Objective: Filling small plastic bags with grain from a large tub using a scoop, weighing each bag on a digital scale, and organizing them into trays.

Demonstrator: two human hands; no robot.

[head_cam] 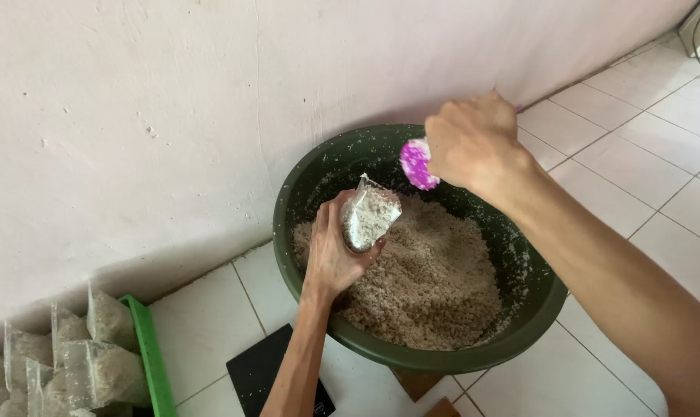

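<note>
Filling step: my left hand (336,255) gripped bag (369,216) over basin (412,357); right hand (470,143) clamped pink scoop (417,164). Next probably needed scoop tipped into bag mouth.

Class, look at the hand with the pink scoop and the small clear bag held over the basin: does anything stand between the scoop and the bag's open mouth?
Nothing visible does. The right hand holds the pink scoop just above and to the right of the clear bag, which the left hand grips over the grainy mix in the green basin. Only open air lies between.
</note>
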